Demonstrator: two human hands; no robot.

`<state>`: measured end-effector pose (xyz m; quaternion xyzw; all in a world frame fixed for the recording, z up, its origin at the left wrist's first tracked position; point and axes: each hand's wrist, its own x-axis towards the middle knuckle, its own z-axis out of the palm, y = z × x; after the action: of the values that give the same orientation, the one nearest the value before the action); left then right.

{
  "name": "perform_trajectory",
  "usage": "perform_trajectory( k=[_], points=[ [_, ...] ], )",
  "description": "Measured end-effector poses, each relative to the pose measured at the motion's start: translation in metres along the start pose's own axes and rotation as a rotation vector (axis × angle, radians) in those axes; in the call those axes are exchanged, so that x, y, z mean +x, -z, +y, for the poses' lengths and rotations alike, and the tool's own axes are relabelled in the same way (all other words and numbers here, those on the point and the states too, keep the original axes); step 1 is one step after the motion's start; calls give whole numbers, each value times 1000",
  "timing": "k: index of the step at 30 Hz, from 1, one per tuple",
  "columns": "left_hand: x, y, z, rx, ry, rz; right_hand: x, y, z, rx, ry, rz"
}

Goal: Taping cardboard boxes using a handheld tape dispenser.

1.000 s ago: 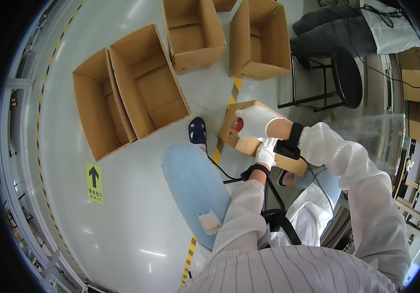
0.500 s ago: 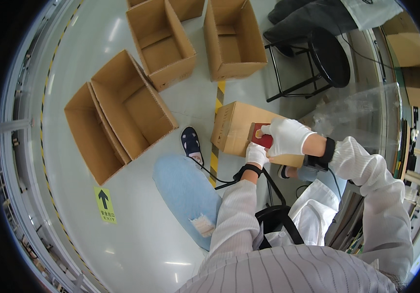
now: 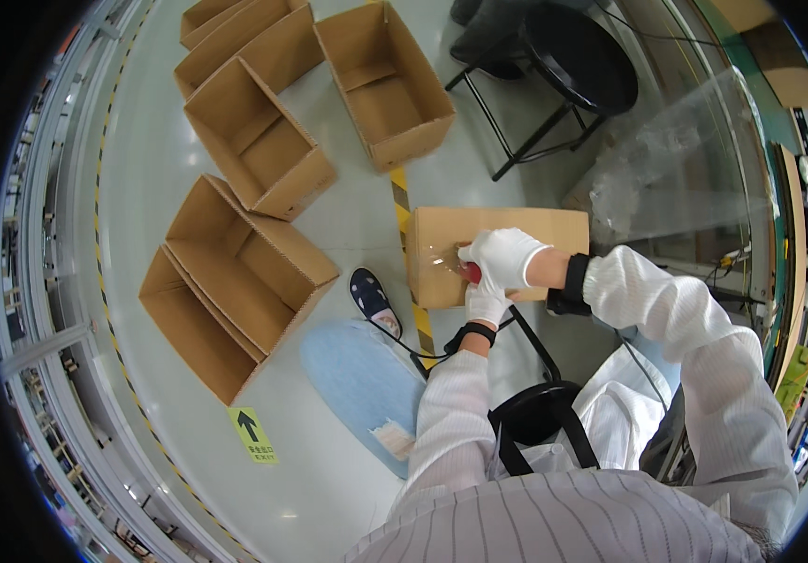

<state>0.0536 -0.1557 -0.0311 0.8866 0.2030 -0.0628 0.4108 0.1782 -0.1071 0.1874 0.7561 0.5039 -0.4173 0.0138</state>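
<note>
A closed cardboard box (image 3: 554,225) lies in front of me, with a shiny strip of clear tape (image 3: 437,257) at its left end. My right hand (image 3: 509,258), in a white glove, is closed around a small red tape dispenser (image 3: 471,272) over the box top. Most of the dispenser is hidden by the glove. My left hand (image 3: 487,302), also gloved, is at the box's near side, right under the right hand and against the dispenser. Its fingertips are covered, so their grip does not show.
Several open cardboard boxes (image 3: 259,141) stand on the floor ahead and left. A black stool (image 3: 580,61) is ahead right, near another person's legs (image 3: 488,42). Clear plastic sheeting (image 3: 667,169) hangs by the bench at right. A black seat (image 3: 535,413) is beneath me.
The box has turned and now lies more squarely across the view. Both hands and the tape dispenser have shifted slightly left, and the right hand now covers more of the dispenser. The whole view has shifted.
</note>
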Motion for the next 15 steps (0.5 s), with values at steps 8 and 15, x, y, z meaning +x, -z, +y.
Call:
perform_trajectory(
  k=[8,15],
  points=[
    [-24,61,17,-53,68,573,-26,-11,46,7,98,160],
    [64,107,-26,147,736,587,-15,-40,57,108,308,340]
  ],
)
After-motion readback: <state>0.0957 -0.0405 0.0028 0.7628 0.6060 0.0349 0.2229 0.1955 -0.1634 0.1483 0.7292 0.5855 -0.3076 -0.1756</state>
